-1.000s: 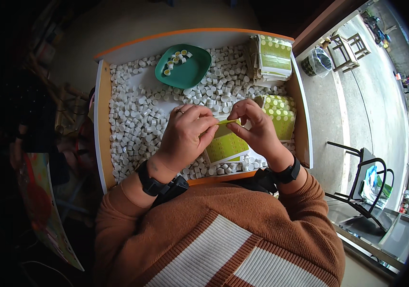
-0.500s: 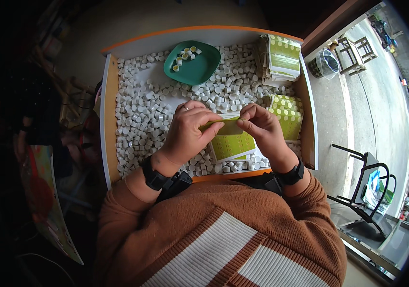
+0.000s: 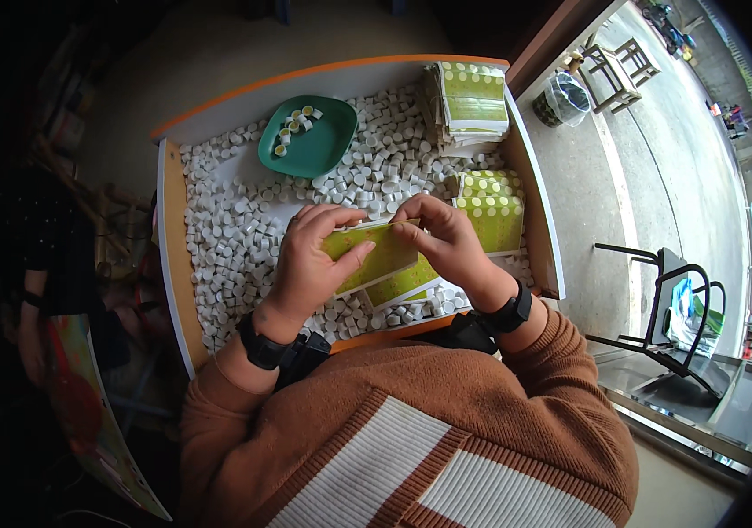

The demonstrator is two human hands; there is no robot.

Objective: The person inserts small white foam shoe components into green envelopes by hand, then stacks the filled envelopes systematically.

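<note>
Both hands grip one flat green carton [image 3: 374, 255] between them: the left hand [image 3: 310, 264] curls around its left end, the right hand [image 3: 446, 242] pinches its upper right edge. Beneath them lie small white caps [image 3: 235, 238]; beyond the left hand sits a green dish [image 3: 323, 150].

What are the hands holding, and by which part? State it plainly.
Both hold one flat green carton above the tray of white caps. The left hand grips its left end, and the right hand pinches its upper right edge.
</note>
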